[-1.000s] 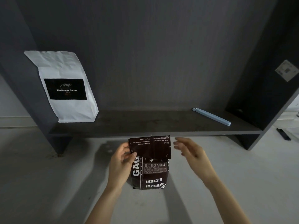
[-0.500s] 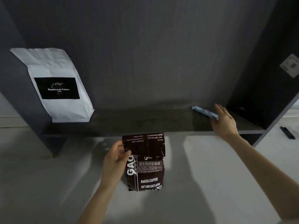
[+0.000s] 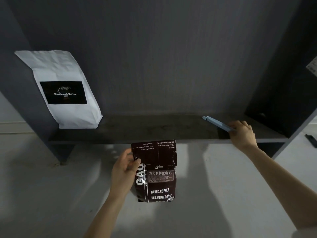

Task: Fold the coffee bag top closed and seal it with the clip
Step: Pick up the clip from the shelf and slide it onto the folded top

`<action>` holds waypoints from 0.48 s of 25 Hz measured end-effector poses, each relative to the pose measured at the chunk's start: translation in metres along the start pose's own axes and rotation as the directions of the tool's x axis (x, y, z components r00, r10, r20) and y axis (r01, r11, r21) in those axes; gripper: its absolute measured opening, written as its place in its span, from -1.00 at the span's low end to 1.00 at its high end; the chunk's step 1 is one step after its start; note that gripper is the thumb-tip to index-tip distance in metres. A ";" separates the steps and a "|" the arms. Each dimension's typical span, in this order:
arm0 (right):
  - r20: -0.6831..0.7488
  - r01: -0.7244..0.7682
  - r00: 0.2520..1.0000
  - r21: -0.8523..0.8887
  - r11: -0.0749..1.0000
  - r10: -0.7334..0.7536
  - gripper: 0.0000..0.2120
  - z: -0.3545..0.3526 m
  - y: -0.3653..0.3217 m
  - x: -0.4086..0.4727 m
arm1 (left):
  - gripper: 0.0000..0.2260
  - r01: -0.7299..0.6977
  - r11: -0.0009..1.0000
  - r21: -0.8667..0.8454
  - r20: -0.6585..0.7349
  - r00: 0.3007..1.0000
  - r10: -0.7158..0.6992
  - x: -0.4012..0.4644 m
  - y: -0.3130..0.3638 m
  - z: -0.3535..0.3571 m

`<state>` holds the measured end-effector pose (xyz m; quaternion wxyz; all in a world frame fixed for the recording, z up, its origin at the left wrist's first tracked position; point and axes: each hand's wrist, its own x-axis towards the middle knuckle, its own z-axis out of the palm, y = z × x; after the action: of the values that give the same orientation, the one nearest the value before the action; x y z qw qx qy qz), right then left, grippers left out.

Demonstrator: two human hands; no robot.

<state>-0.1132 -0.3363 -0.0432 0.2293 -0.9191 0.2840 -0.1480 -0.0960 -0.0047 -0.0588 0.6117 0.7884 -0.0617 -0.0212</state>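
our right hand (image 3: 241, 133) has left the coffee bag (image 3: 155, 170) and now closes on the clip (image 3: 217, 123) on the shelf (image 3: 154, 131), while our left hand (image 3: 125, 169) pinches the fold shut, ready for sealing.

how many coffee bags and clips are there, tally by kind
coffee bags: 2, the dark bag in the left hand and the white bag on the shelf
clips: 1, the blue clip at the right hand
total: 3
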 end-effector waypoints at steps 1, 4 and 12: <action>-0.003 -0.001 1.000 0.021 1.000 0.001 -0.70 0.000 -0.001 -0.001 | -0.71 -0.003 1.000 -0.007 0.005 1.000 0.003 -0.001 0.001 0.000; 0.002 0.026 1.000 0.081 0.996 -0.026 -0.73 0.001 -0.007 -0.009 | -0.72 0.003 1.000 -0.024 0.026 1.000 -0.003 -0.002 0.002 -0.002; -0.055 0.247 0.968 0.386 0.889 -0.245 -0.76 -0.003 -0.069 -0.065 | -0.57 -0.123 0.989 -0.077 0.039 0.991 0.127 -0.007 -0.002 -0.008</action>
<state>-0.1348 -0.2484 -0.0149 0.3864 -0.8832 0.1308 -0.2314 -0.1020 0.0038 -0.0588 0.6392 0.7591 -0.1234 -0.0024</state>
